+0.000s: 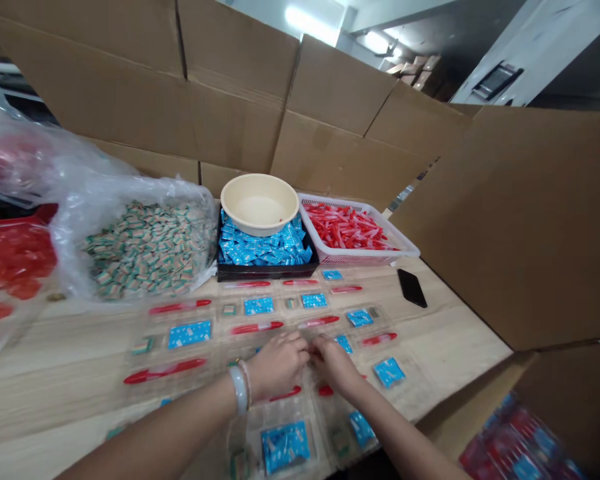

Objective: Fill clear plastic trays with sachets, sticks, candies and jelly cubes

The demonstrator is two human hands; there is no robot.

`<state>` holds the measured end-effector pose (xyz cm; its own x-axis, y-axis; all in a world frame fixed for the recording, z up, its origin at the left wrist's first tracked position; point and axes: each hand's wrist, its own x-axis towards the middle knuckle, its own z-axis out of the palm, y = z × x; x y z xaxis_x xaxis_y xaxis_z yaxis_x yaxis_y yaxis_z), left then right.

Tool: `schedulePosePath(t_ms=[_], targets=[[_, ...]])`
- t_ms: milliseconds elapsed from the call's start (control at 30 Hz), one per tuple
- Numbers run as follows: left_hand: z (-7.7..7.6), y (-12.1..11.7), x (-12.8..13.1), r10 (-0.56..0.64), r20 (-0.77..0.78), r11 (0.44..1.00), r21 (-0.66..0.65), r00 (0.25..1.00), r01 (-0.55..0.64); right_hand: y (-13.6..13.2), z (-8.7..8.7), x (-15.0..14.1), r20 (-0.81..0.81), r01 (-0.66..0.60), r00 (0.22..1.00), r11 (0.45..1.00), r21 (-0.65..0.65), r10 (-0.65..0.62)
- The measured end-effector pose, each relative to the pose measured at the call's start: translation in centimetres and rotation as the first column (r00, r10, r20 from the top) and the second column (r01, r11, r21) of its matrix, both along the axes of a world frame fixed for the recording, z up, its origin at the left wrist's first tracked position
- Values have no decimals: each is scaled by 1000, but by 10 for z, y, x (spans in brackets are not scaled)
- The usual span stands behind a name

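My left hand, with a pale bangle at its wrist, meets my right hand over the middle of the table. Fingers on both hands are bent and pinched together, and whatever they hold is hidden. Beneath and around them lie several clear plastic trays, blurred at their edges. Many carry a red pen-like stick, a blue patterned packet and a small green-and-beige block. Another blue packet shows just beyond my right hand, and one more lies nearer me.
Along the back stand a plastic bag of small blocks, a black box of blue packets topped by a cream bowl, and a white basket of red sticks. A phone lies right. Cardboard walls surround the table.
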<state>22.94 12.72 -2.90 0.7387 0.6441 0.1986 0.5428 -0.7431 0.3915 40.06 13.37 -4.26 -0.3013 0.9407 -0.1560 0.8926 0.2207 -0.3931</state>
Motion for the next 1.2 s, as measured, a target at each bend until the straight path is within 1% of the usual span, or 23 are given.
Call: schedulePosePath(t_ms=[100,167,267,333,400,467,500,533,600,667,700,733,800,867,933,1000,1100,1200], targets=[[11,1,-25,81,58,997,8,995,-81,2,6,-10,147,18,989,1000,-10,-17],[16,2,-52,159,93,987,11,983,-161,2,7,-15,218,33,975,999,-1,-32],[18,2,-110,314,117,949,-4,942,-315,1,3,-11,232,34,972,999,-24,-28],[15,0,-159,433,125,900,-14,892,-435,4,-2,-1,169,-16,985,996,-83,30],[10,-1,-211,561,135,826,-28,817,-563,13,-1,7,89,-73,993,992,-99,82],[6,-1,-259,696,128,716,-49,707,-696,27,10,1,18,-94,995,993,-70,96],[5,1,-280,757,112,652,-58,644,-756,35,19,-11,-21,-106,994,993,-51,105],[5,4,-298,809,86,586,-64,581,-808,43,29,-28,-65,-127,990,991,-35,124],[6,13,-322,887,6,461,-70,462,-884,61,48,-79,-167,-214,963,977,6,212],[8,23,-331,928,-77,360,-70,365,-930,78,58,-145,-240,-296,923,953,60,302],[7,27,-331,938,-118,320,-71,326,-945,87,59,-179,-254,-322,908,943,84,333],[6,30,-330,943,-155,288,-74,296,-955,96,57,-211,-248,-340,901,934,110,357],[2,33,-324,943,-212,245,-82,257,-966,112,47,-268,-229,-391,878,906,165,421],[-4,32,-319,939,-255,215,-85,230,-973,125,33,-311,-225,-442,849,876,194,478],[-10,30,-318,937,-280,192,-88,209,-977,134,20,-340,-217,-501,816,843,196,536],[-14,30,-320,930,-308,178,-100,201,-979,137,9,-359,-199,-560,783,808,183,589],[-15,32,-323,917,-335,187,-120,217,-975,137,-3,-377,-161,-613,755,771,169,636],[-16,36,-321,914,-342,189,-115,217,-975,133,-11,-384,-25,-674,727,720,164,686]])
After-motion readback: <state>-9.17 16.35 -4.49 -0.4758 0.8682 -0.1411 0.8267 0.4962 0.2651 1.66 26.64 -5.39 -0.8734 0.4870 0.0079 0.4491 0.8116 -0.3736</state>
